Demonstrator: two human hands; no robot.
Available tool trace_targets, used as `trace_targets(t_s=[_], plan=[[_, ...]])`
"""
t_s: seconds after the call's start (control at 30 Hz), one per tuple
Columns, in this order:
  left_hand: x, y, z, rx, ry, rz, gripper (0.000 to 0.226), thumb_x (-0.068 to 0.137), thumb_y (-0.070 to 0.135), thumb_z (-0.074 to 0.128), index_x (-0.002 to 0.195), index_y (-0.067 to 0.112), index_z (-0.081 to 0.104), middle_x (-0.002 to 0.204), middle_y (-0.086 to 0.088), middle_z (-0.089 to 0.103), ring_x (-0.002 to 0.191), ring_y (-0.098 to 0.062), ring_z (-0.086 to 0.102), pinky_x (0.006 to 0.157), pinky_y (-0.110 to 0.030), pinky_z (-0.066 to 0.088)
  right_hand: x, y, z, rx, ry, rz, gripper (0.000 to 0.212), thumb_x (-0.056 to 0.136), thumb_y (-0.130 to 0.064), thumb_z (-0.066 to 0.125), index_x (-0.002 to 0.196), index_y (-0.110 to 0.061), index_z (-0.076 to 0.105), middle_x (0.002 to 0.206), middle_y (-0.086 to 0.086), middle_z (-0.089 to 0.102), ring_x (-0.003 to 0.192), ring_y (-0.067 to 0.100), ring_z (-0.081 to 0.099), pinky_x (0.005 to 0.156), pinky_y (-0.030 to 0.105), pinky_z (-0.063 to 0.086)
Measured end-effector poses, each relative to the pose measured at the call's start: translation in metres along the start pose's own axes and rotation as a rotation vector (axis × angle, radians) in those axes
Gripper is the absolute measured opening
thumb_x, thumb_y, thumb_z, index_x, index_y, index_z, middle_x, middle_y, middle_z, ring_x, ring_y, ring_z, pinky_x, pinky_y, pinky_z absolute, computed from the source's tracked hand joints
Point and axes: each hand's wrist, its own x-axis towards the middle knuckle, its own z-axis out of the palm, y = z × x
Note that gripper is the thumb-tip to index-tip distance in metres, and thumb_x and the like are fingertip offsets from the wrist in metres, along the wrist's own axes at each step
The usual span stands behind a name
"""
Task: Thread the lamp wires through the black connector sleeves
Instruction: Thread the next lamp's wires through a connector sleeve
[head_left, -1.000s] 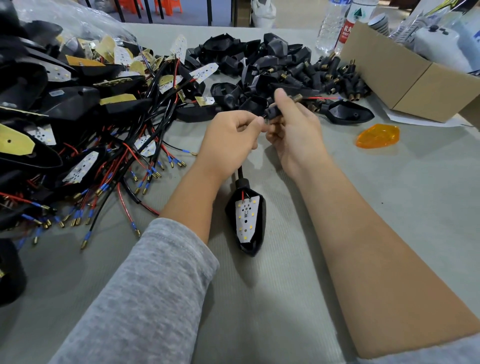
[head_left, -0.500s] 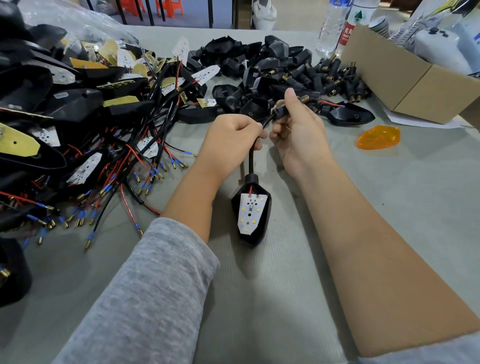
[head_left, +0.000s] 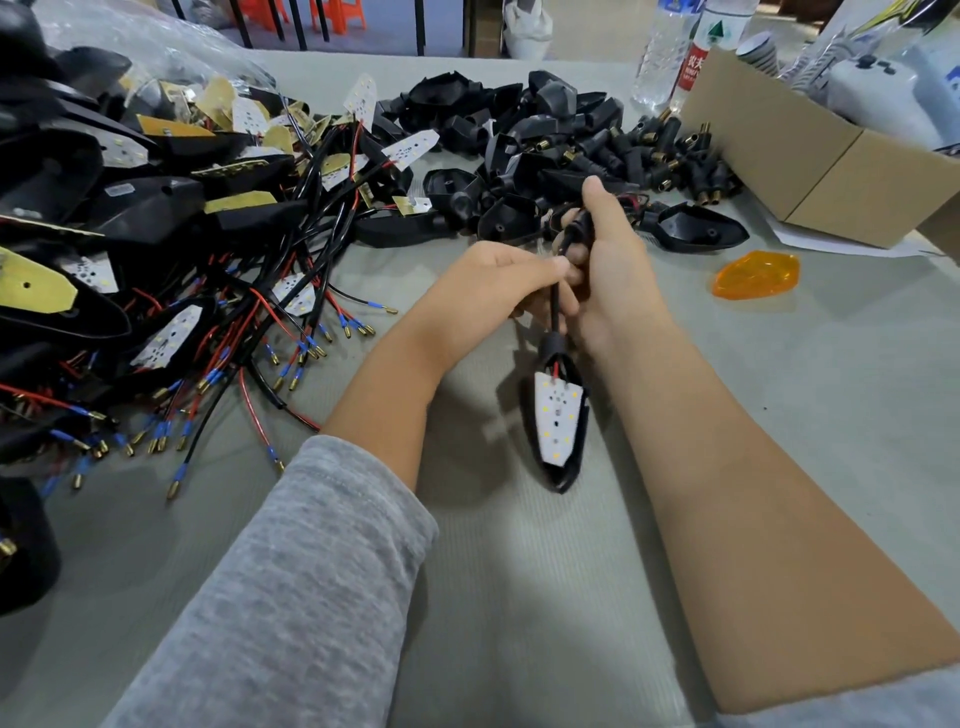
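A black lamp housing (head_left: 560, 421) with a white LED board hangs from its black wire (head_left: 555, 309) just above the table. My left hand (head_left: 493, 291) pinches that wire a little above the housing. My right hand (head_left: 608, 265) grips a black connector sleeve (head_left: 577, 231) higher up on the same wire, thumb pointing up. The wire's red ends poke out past my right hand, partly hidden by the fingers.
A heap of wired lamp housings (head_left: 156, 260) fills the left side. Loose black sleeves and empty housings (head_left: 571, 140) lie at the back. A cardboard box (head_left: 831, 171) and bottles (head_left: 675, 57) stand at the back right. An orange lens (head_left: 756, 275) lies beside it.
The lamp housing has risen off the table and swung right as the wire was drawn up. My right hand moved up along the wire with the sleeve.
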Motion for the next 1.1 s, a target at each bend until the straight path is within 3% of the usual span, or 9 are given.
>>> trace_targets(t_s=[0.07, 0.23, 0.33, 0.5, 0.7, 0.83, 1.0, 1.1], plan=[[-0.0012, 0.0003, 0.0016, 0.007, -0.077, -0.002, 0.036, 0.099, 0.014, 0.047, 0.074, 0.009, 0.072, 0.069, -0.003, 0.071, 0.068, -0.010, 0.063, 0.077, -0.023, 0.046, 0.0008, -0.0023, -0.0016, 0.057, 0.029, 0.023, 0.043, 0.098, -0.041, 0.054, 0.064, -0.018, 0.040, 0.049, -0.005, 0.027, 0.035, 0.007, 0.025, 0.036, 0.016, 0.020], [-0.0012, 0.0023, 0.0041, 0.018, -0.027, -0.002, 0.036, 0.102, 0.011, 0.044, 0.074, 0.010, 0.067, 0.080, -0.017, 0.061, 0.072, -0.017, 0.054, 0.075, -0.023, 0.043, -0.0014, -0.0035, -0.0001, 0.063, 0.058, 0.044, 0.044, 0.096, -0.042, 0.056, 0.062, -0.021, 0.037, 0.050, -0.006, 0.024, 0.039, 0.008, 0.023, 0.039, 0.016, 0.020], [0.0004, 0.0020, 0.0056, -0.003, -0.022, -0.018, 0.039, 0.104, 0.011, 0.036, 0.073, 0.009, 0.059, 0.076, -0.012, 0.061, 0.078, -0.024, 0.054, 0.080, -0.029, 0.044, -0.0017, -0.0031, 0.0008, 0.036, 0.051, 0.033, 0.039, 0.096, -0.039, 0.057, 0.068, -0.020, 0.037, 0.049, -0.005, 0.024, 0.039, 0.010, 0.025, 0.039, 0.016, 0.022], [0.0028, -0.0040, 0.0046, -0.070, 0.011, -0.041, 0.036, 0.106, 0.014, 0.031, 0.075, 0.011, 0.050, 0.064, -0.001, 0.055, 0.070, -0.017, 0.056, 0.072, -0.024, 0.046, -0.0007, -0.0014, 0.0010, -0.074, 0.004, -0.007, 0.038, 0.097, -0.040, 0.054, 0.071, -0.018, 0.038, 0.045, -0.003, 0.026, 0.037, 0.015, 0.029, 0.038, 0.018, 0.029], [0.0039, -0.0048, 0.0044, -0.055, 0.019, -0.030, 0.034, 0.106, 0.016, 0.035, 0.078, 0.012, 0.053, 0.069, -0.002, 0.057, 0.068, -0.016, 0.053, 0.072, -0.028, 0.044, -0.0017, 0.0057, 0.0036, -0.340, -0.032, -0.129, 0.033, 0.093, -0.037, 0.061, 0.067, -0.021, 0.049, 0.047, -0.007, 0.036, 0.035, 0.007, 0.035, 0.036, 0.019, 0.029], [0.0034, -0.0035, 0.0052, -0.069, 0.038, -0.035, 0.033, 0.106, 0.016, 0.037, 0.082, 0.009, 0.059, 0.071, -0.004, 0.062, 0.068, -0.015, 0.057, 0.072, -0.026, 0.048, -0.0009, 0.0047, 0.0038, -0.268, -0.049, -0.131, 0.034, 0.092, -0.034, 0.063, 0.066, -0.021, 0.047, 0.051, -0.006, 0.035, 0.037, 0.009, 0.034, 0.040, 0.020, 0.030], [0.0053, -0.0015, 0.0008, -0.066, 0.035, -0.060, 0.028, 0.100, 0.014, 0.047, 0.089, -0.001, 0.067, 0.085, -0.015, 0.069, 0.083, -0.026, 0.064, 0.094, -0.044, 0.049, -0.0030, 0.0042, 0.0022, -0.237, -0.005, -0.182, 0.036, 0.094, -0.043, 0.061, 0.073, -0.015, 0.051, 0.043, -0.008, 0.033, 0.034, 0.009, 0.030, 0.036, 0.016, 0.024], [0.0065, -0.0029, -0.0010, 0.055, 0.091, -0.063, 0.026, 0.098, 0.016, 0.053, 0.079, 0.011, 0.071, 0.080, -0.006, 0.069, 0.078, -0.016, 0.061, 0.087, -0.035, 0.048, -0.0003, 0.0035, 0.0013, -0.193, 0.036, -0.220, 0.036, 0.094, -0.038, 0.063, 0.072, -0.014, 0.050, 0.044, -0.005, 0.035, 0.036, 0.012, 0.030, 0.040, 0.020, 0.026]])
